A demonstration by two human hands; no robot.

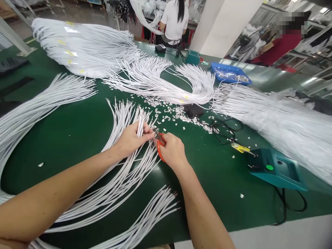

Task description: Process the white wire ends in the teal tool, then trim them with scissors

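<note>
My left hand (132, 138) is closed around a few white cables (140, 125), whose ends point up and away from me. Its thumb and forefinger pinch near the tips of a small pair of scissors (160, 148) with orange handles. My right hand (172, 150) grips those handles, and the dark blades reach toward the left fingertips. What lies exactly between the blades is too small to make out. Under both hands spreads a loose bundle of white cables (135, 176). A smaller cable bunch (153, 211) with bared copper-coloured ends lies nearer to me.
Silvery scraps (178, 112) litter the green table (207, 166). Big cable bundles (85, 48) lie at the back left and right. A blue tray (230, 73), a teal device (277, 167) and yellow-handled cutters (241, 148) are on the right. Two people work beyond.
</note>
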